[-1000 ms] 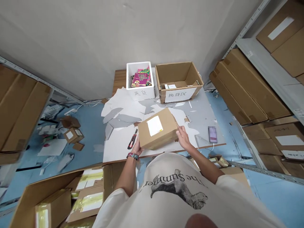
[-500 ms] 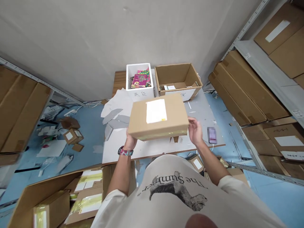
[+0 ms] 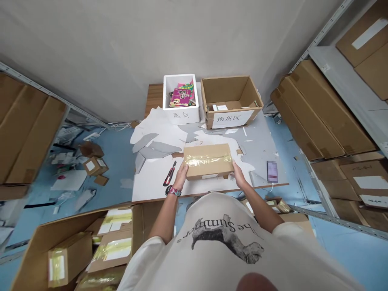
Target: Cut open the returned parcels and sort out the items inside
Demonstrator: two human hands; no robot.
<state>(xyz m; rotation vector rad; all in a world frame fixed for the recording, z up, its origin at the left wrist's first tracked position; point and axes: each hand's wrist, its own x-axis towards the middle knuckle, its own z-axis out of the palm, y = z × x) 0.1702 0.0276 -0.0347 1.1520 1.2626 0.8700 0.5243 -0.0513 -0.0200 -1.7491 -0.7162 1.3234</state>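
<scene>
Between my two hands is a brown cardboard box (image 3: 209,161) with shiny clear tape along its top face and part of a white label low on its near side. My left hand (image 3: 181,176) grips its left end, fingers against the side. At the right end my right hand (image 3: 239,173) holds it in the same way. Whether the box rests fully on the table or is slightly raised, I cannot tell. A red and black box cutter (image 3: 169,173) lies on the table just left of my left hand.
On the table (image 3: 157,190) are torn paper sheets and a phone (image 3: 272,171) on a cable at the right. A white foam box (image 3: 184,115) of books and an open carton (image 3: 232,119) stand at the back. A large carton (image 3: 36,250) of parcels is lower left; shelves flank both sides.
The box has come down towards the table and turned over, so its taped face is now up instead of the white label. My right hand has closed onto its right end. The box cutter now shows.
</scene>
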